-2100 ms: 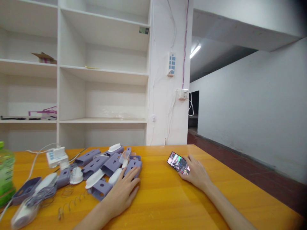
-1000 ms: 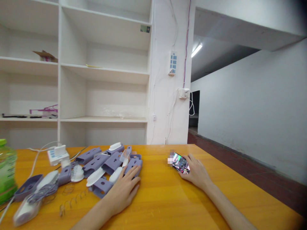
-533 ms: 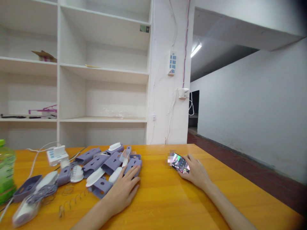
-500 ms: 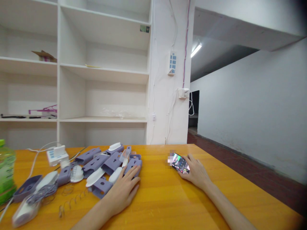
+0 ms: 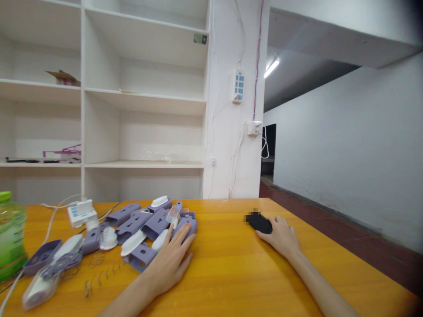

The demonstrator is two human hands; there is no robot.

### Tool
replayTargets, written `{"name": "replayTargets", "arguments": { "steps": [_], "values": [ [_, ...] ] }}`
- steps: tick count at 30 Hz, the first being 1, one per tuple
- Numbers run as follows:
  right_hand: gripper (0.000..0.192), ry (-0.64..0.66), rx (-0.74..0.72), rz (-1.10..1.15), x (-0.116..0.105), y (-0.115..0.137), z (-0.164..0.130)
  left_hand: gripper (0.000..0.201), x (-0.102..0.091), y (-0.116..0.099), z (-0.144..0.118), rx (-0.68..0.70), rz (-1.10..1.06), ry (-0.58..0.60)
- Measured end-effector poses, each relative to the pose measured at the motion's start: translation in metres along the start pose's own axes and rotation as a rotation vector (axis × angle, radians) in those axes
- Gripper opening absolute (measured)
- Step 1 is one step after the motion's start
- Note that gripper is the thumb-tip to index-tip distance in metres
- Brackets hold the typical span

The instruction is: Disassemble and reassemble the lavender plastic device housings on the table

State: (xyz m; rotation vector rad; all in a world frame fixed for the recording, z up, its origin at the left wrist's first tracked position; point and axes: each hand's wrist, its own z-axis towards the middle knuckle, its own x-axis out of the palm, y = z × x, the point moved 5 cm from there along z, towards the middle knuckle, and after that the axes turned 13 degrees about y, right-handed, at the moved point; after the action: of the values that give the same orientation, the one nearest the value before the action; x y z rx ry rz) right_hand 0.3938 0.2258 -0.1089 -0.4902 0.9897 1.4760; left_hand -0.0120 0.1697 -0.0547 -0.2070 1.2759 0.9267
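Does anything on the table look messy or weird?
A bit. A thin springy wire lies loose on the table, left of the left hand, and the purple cases near it are jumbled, pointing different ways. Blocky squares hide the far end of the phone in the right hand, which looks odd. I see no spill.

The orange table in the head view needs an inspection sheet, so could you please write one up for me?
Surface: orange table, wood-grained.
Handled things: phone, visible face black; purple casing, partly covered by fingers.
Clutter: other purple casings, white parts, green bottle at left.
Hands: left hand spread over the casing; right hand gripping the phone.
Cables: white cable passing the bottle; grey bundled cable.
Surroundings: white shelves behind; red floor at right.
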Motion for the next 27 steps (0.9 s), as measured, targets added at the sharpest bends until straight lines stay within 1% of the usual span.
{"name": "replayTargets", "arguments": {
  "steps": [3,6,10,13,16,18,20,21,23,24,25,27],
  "values": [
    [0.052,0.025,0.107,0.015,0.007,-0.020,0.001,0.047,0.000,0.000,0.000,0.005,-0.002,-0.014],
    [0.055,0.034,0.170,0.034,0.012,-0.031,0.000,0.047,0.000,0.001,0.000,0.005,-0.009,-0.010],
    [0.052,-0.001,0.204,0.062,0.009,-0.028,-0.001,0.054,-0.002,0.000,0.001,-0.008,-0.009,-0.025],
    [0.055,-0.048,0.156,0.098,-0.001,-0.015,0.000,0.059,-0.007,-0.002,0.002,-0.022,0.000,-0.056],
    [0.057,-0.052,-0.015,0.159,-0.009,0.014,-0.001,0.060,-0.010,-0.004,0.002,-0.026,0.014,-0.066],
    [0.058,-0.019,-0.152,0.203,-0.009,0.041,-0.008,0.059,-0.011,-0.006,0.001,-0.006,0.011,-0.057],
    [0.060,0.044,-0.258,0.246,-0.006,0.072,-0.023,0.058,-0.012,-0.009,-0.001,0.028,-0.016,-0.050],
    [0.062,0.104,-0.319,0.275,-0.004,0.088,-0.032,0.058,-0.012,-0.011,-0.002,0.054,-0.040,-0.041],
    [0.070,0.367,-0.470,0.420,0.002,0.122,-0.054,0.057,-0.014,-0.020,-0.005,0.116,-0.108,-0.006],
    [0.072,0.469,-0.543,0.446,0.003,0.136,-0.065,0.056,-0.016,-0.026,-0.006,0.150,-0.147,0.021],
    [0.072,0.544,-0.618,0.433,0.001,0.148,-0.075,0.056,-0.018,-0.032,-0.007,0.185,-0.184,0.054],
    [0.071,0.605,-0.685,0.415,-0.007,0.162,-0.086,0.057,-0.023,-0.044,-0.009,0.241,-0.244,0.125]
  ]
}}
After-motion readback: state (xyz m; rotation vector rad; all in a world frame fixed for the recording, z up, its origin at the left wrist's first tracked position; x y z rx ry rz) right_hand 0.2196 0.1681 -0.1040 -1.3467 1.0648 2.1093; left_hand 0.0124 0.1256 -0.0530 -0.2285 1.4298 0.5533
